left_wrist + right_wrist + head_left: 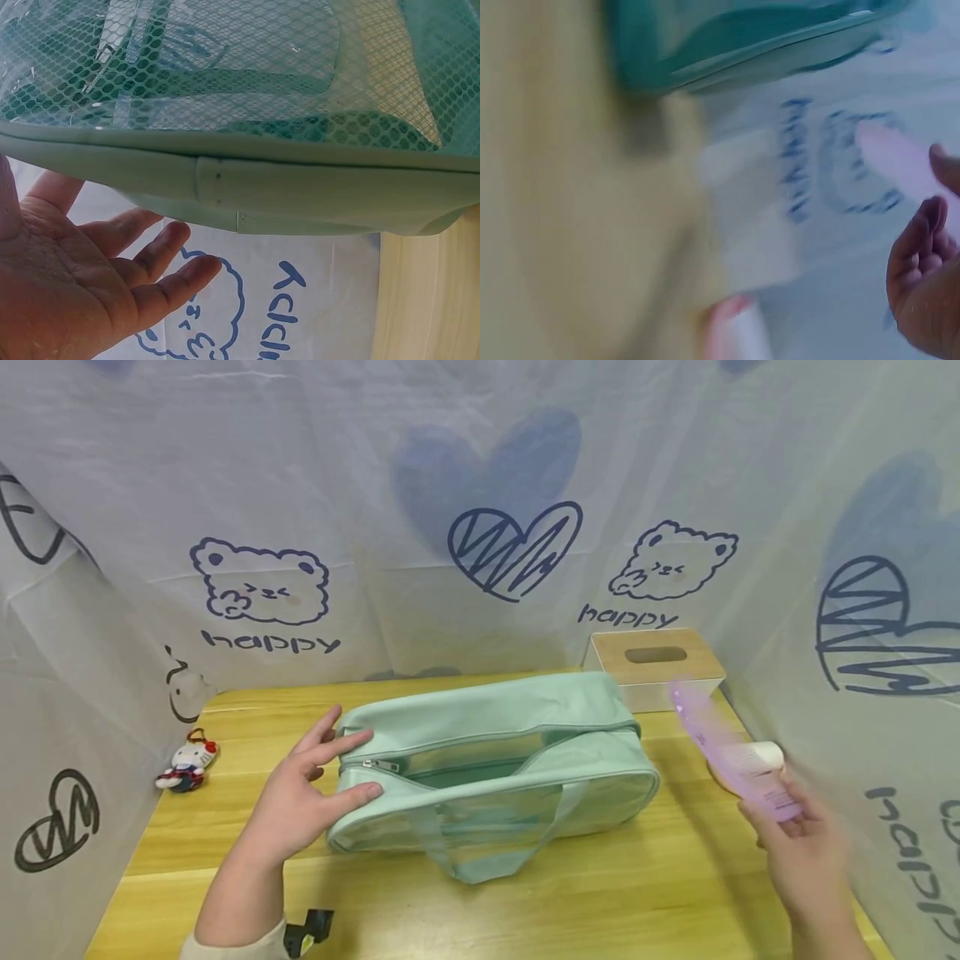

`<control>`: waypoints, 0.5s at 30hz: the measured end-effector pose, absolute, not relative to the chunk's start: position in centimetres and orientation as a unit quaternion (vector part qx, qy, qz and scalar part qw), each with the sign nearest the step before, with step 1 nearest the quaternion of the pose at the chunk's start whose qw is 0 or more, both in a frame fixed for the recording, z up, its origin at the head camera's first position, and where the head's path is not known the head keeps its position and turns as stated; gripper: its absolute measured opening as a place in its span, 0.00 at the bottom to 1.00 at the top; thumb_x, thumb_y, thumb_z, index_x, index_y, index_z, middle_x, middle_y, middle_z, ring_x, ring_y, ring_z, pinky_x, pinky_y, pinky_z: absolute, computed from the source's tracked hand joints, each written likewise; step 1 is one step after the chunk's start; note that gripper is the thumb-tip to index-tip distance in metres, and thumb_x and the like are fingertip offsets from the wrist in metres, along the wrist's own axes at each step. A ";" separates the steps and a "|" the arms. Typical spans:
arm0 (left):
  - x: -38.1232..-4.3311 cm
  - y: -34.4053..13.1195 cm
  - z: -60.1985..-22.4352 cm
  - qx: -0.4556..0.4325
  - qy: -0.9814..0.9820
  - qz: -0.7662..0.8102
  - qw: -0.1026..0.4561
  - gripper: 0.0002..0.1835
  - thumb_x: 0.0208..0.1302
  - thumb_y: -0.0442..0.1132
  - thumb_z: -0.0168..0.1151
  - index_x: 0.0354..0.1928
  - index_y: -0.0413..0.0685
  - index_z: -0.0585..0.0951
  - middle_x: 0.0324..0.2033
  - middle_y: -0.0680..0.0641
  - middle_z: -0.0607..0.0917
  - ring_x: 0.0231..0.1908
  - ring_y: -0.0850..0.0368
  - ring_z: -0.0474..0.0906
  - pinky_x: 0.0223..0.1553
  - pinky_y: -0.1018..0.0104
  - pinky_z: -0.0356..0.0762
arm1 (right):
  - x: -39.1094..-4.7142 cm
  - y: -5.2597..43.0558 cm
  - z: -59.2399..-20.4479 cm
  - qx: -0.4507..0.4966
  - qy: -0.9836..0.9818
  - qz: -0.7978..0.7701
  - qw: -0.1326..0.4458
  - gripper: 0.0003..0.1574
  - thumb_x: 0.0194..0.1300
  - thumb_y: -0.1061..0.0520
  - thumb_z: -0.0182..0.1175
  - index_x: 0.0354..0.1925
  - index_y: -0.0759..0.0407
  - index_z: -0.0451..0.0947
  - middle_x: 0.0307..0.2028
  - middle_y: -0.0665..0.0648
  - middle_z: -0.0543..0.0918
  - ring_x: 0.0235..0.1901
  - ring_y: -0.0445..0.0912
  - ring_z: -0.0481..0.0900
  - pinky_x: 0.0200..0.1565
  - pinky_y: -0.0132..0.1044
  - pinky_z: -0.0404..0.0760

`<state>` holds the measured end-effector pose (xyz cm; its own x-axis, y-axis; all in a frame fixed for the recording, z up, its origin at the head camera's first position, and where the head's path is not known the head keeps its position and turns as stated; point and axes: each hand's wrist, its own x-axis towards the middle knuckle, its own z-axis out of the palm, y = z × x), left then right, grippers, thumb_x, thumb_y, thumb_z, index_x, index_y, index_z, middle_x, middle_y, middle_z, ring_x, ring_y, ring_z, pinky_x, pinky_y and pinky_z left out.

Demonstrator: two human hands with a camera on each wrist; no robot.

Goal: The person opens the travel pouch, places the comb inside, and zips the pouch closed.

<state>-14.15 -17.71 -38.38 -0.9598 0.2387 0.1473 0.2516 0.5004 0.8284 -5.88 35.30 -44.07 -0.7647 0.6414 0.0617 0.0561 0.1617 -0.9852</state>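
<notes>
A mint-green bag (487, 718) with clear and mesh panels stands on the table, its zipped top gaping and a strap hanging in front. My left hand (300, 802) spreads at its left end, thumb and index finger resting on the top near the zipper pull (381, 766). In the left wrist view, several fingers of the left hand (127, 277) extend beneath the bag's edge. To the right of the bag, my right hand (810, 852) holds a long purple comb (705, 731) by one end, tilted and motion-blurred. The comb (896, 157) looks pale pink in the right wrist view.
Behind the comb lies a white-capped item (767, 755), mostly covered. A tissue box (656, 664) with a wooden lid stands at the back right. A small white cat figure (187, 764) lies at far left. Printed cloth (375, 552) encloses the table (525, 910).
</notes>
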 end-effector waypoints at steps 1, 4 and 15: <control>-14.1 -17.7 -38.4 -0.141 -0.866 -0.479 0.007 0.33 0.63 0.41 0.79 0.69 0.46 0.81 0.83 0.42 0.54 0.77 0.26 0.56 0.65 0.20 0.64 | -6.4 35.0 -43.0 -0.217 -0.689 0.639 0.263 0.36 0.66 0.80 0.63 0.70 0.68 0.75 0.40 0.42 0.85 0.29 0.34 0.79 0.25 0.23 0.78; -14.1 -17.7 -38.5 -0.139 -0.866 -0.480 0.007 0.33 0.63 0.42 0.80 0.69 0.46 0.81 0.83 0.42 0.55 0.77 0.27 0.56 0.65 0.20 0.64 | -7.7 33.9 -39.9 -0.107 -0.618 0.716 0.308 0.37 0.59 0.91 0.54 0.63 0.72 0.79 0.45 0.56 0.88 0.31 0.40 0.82 0.26 0.24 0.81; -14.0 -17.9 -38.8 -0.134 -0.864 -0.486 0.012 0.33 0.62 0.42 0.80 0.69 0.47 0.81 0.83 0.42 0.55 0.77 0.27 0.56 0.67 0.22 0.63 | -13.7 28.4 -35.4 0.293 -0.658 0.678 0.148 0.33 0.59 0.82 0.68 0.63 0.77 0.77 0.59 0.60 0.85 0.46 0.44 0.85 0.43 0.29 0.87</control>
